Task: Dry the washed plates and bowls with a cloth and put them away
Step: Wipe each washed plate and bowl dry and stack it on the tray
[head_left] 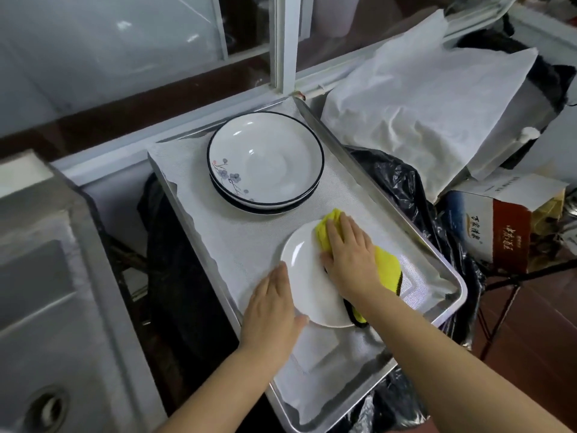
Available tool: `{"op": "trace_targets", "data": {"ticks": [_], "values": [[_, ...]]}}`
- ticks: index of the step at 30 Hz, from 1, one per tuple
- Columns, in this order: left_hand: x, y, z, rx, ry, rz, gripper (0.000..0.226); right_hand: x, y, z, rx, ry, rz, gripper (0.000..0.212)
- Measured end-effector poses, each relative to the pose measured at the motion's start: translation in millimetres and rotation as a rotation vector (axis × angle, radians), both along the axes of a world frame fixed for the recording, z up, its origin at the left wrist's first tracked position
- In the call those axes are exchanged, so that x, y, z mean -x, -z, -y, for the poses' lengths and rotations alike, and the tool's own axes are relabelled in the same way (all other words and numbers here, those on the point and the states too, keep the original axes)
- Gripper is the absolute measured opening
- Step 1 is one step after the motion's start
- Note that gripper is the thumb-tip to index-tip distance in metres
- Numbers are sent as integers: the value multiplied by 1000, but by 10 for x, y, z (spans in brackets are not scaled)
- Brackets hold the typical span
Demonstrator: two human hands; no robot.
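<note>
Left hand (273,304) flat, steadying white plate (307,276), right hand (349,256) fingers seemingly pressing yellow cloth (387,265)

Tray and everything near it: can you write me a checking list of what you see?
Surface: metal tray lined with white mesh.
Job's things: white plate on the tray; yellow cloth on it; stacked blue-rimmed bowls behind.
Clutter: black plastic bag, white bag, printed box.
Hands: left hand flat, steadying the plate's rim; right hand pressing the cloth down.
Cables: thin dark cords at right.
Surroundings: steel sink at left, window frame behind.
</note>
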State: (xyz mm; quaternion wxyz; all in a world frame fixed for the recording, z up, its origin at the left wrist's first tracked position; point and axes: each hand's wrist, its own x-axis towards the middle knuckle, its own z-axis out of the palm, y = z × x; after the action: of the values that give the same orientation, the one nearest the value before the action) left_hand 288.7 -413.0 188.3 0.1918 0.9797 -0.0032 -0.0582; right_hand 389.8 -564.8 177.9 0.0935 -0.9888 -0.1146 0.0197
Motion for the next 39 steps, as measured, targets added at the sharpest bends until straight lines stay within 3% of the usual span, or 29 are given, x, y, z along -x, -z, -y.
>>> {"op": "trace_targets", "data": {"ticks": [7, 11, 15, 17, 23, 28, 32, 36, 39], "values": [[-32, 31, -42, 131, -66, 7, 118, 59, 61, -161, -147, -317, -16, 62], [-31, 21, -54, 169, -79, -19, 122, 132, 60, -168, -174, -389, -21, 60], [-24, -88, -48, 25, -103, -21, 130, 275, 37, -133, -184, -447, -54, 57], [-25, -107, -41, -50, -99, 62, 129, 376, 28, -82, -165, -489, -65, 56], [-13, -152, -29, -74, -74, 45, 120, 585, -87, 197, -41, -557, -176, 53], [23, -217, -40, -77, -20, 23, 104, 694, -233, 376, 205, -388, -67, 53], [123, -367, -101, -80, -39, 53, 92, 704, -303, 400, 198, -141, -50, 65], [239, -507, -282, -80, -93, 105, 88, 610, -339, 501, 364, -5, -112, 49], [361, -587, -438, -63, -122, 105, 84, 555, -441, 431, 287, 6, -167, 36]]}}
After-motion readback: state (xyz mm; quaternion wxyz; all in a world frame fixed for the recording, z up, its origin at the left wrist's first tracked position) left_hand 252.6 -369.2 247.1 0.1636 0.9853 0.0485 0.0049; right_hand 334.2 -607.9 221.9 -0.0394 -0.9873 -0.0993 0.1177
